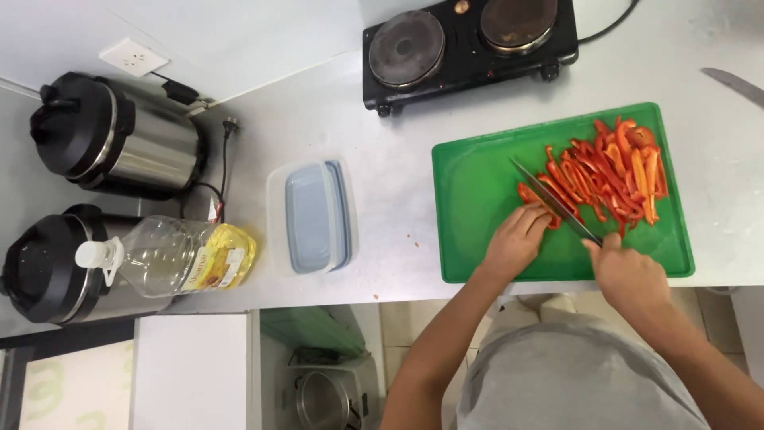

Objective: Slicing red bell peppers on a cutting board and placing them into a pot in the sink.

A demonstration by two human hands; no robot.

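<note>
Right hand is gripping the knife by its handle while I'm watching the left hand, fingers curled, pinning a slick, soft-looking red pepper piece on the green cutting board.

Both forearms come up from the bottom and angle in toward each other. Left hand is palm down, fingers curled with the fingertips tucked under, claw style. Right hand sits just beside it, closed in a fist-like grip, knuckles up, wrist pretty much straight.
</note>
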